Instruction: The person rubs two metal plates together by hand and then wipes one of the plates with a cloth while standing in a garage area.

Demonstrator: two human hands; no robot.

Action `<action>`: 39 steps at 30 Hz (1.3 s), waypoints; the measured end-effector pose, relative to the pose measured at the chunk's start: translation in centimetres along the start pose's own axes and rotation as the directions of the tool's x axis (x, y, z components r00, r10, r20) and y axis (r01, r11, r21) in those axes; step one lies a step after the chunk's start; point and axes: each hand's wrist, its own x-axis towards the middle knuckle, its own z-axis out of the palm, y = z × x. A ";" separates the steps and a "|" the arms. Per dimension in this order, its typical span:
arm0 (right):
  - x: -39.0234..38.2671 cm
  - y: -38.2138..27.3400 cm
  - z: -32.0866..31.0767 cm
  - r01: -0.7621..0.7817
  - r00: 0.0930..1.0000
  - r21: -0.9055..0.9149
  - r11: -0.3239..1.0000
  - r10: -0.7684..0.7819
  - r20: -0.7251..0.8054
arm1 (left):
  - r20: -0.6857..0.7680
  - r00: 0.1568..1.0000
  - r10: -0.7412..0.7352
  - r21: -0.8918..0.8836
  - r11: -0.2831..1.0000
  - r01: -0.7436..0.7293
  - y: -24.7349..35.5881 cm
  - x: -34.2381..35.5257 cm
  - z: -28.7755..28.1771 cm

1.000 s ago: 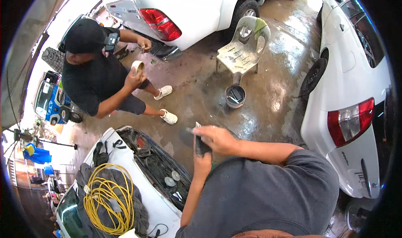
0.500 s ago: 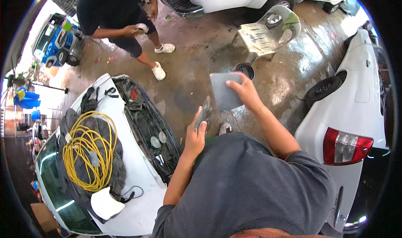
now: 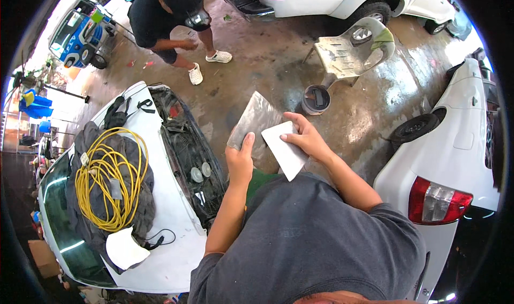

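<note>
My left hand (image 3: 239,164) is closed on a thin, shiny grey sheet (image 3: 254,116), with the thumb lying on its lower edge. The sheet has a smeared, mottled surface and is tilted upward. My right hand (image 3: 309,139) pinches a smaller flat white sheet (image 3: 285,153) between the thumb on top and fingers mostly hidden beneath. The white sheet's corner overlaps or nearly touches the grey one; I cannot tell if they are in contact. Both sheets are in front of my body, above the wet floor. Their exact material is unclear.
A dark bucket (image 3: 316,99) stands on the wet floor near a dirty plastic chair (image 3: 342,55). To the left, a white car (image 3: 171,256) carries a coiled yellow cable (image 3: 112,181). Another white vehicle (image 3: 455,143) flanks the right. A person (image 3: 166,20) bends over at the far left.
My right hand has come lower and turned its sheet, so a white face shows instead of grey. My left hand's sheet has risen and tilted face-up. The other person has bent forward.
</note>
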 end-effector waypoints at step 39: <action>1.2 1.7 -7.2 0.016 0.965 0.707 0.707 0.173 -0.195 | 0.679 0.671 0.297 -0.056 0.933 -0.356 18.8 -1.7 5.3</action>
